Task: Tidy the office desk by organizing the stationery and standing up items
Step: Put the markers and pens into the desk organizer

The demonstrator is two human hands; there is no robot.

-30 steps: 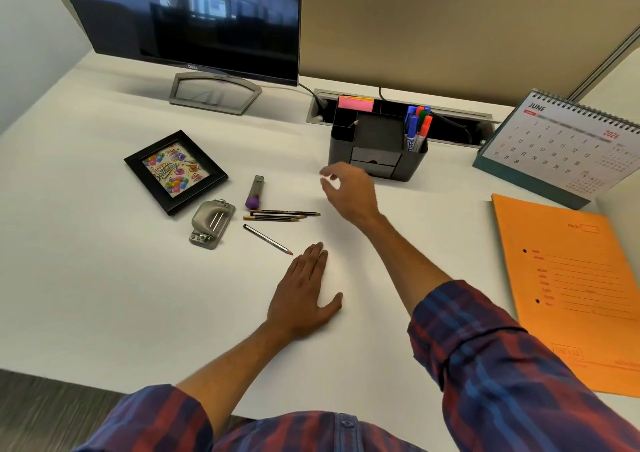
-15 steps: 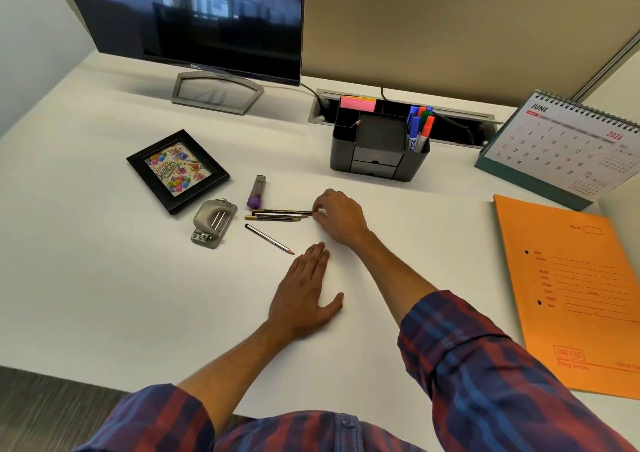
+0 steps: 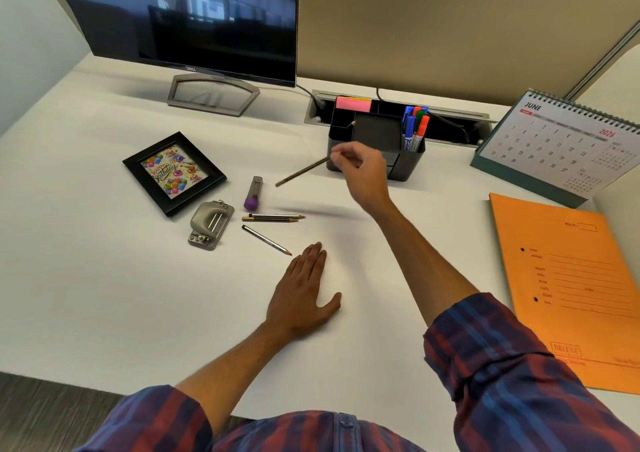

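Observation:
My right hand (image 3: pixel 360 171) is raised above the desk, pinching one end of a dark pencil (image 3: pixel 301 172) that slants down to the left, just in front of the black desk organizer (image 3: pixel 405 166). The organizer holds markers (image 3: pixel 414 129), pink sticky notes (image 3: pixel 353 104) and one pencil. My left hand (image 3: pixel 303 295) lies flat on the white desk, holding nothing. Two pencils (image 3: pixel 273 217) lie side by side on the desk, and a third pencil (image 3: pixel 266 240) lies slanted near my left fingertips. A purple-capped highlighter (image 3: pixel 253 193), a grey hole punch (image 3: pixel 207 224) and a black photo frame (image 3: pixel 174 172) lie flat at the left.
A monitor (image 3: pixel 180 18) stands at the back left on its stand (image 3: pixel 213 95). A cable slot (image 3: pixel 450 129) runs behind the organizer. A desk calendar (image 3: pixel 561 143) stands at the right, with an orange folder (image 3: pixel 571 278) lying in front of it.
My right hand came down to the pencils on the desk, took one by its end and lifted it up toward the organizer. The left hand has stayed flat.

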